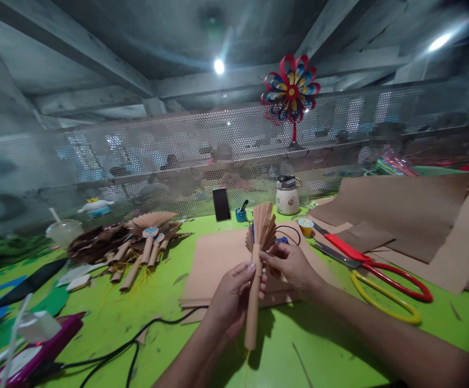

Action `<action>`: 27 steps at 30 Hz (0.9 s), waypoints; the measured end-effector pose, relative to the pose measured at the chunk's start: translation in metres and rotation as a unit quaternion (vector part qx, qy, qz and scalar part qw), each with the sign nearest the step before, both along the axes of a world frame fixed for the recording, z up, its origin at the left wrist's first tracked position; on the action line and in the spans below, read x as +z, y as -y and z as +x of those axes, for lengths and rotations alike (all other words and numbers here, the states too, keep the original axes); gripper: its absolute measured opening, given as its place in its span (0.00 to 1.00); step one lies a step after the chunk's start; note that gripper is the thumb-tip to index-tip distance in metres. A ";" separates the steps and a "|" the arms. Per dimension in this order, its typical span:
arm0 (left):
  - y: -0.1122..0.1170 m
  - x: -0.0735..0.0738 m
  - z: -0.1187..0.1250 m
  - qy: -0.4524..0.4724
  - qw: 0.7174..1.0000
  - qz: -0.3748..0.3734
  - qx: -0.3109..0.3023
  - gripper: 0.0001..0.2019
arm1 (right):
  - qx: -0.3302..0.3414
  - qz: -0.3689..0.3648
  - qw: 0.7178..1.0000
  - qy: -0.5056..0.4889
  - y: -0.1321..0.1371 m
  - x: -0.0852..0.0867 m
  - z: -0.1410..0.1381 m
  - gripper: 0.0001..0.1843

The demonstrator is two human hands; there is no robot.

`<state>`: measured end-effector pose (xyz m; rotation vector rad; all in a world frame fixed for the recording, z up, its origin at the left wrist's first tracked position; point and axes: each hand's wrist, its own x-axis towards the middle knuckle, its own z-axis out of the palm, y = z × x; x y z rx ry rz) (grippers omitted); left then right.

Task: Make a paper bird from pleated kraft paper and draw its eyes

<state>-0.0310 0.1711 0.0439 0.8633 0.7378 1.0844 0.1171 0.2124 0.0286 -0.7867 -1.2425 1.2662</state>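
Forearms (363,319) inward, left hand (231,293) gripping paper fan (252,312), right hand (293,265) pinching

A brown paper fan (257,252) — pleats (264,223) partly spread, rolled handle (252,318) trailing yellow strands (247,357) — is held nearly upright.

The purple power strip (62,334) is cut off lower left; centre, the paper fan (257,253) partly hides a blue object (282,241) — shapes (172,161) beyond the mesh screen (250,129) blur.
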 end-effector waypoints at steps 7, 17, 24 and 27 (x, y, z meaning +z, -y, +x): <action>0.003 0.001 0.003 -0.006 1.000 0.017 0.020 0.09 | -0.043 0.025 0.999 0.021 -0.003 -0.005 -0.003 0.27; -0.001 0.002 0.001 -0.007 0.997 0.048 0.064 0.12 | -0.049 0.122 0.991 -0.002 0.000 0.021 0.022 0.18; -0.001 0.002 0.004 -0.030 0.996 0.046 0.069 0.14 | 0.045 0.077 0.992 -0.085 0.003 0.036 0.028 0.24; -0.001 0.002 0.004 -0.034 0.996 0.054 0.064 0.13 | 0.053 0.088 0.991 -0.081 0.005 0.037 0.029 0.12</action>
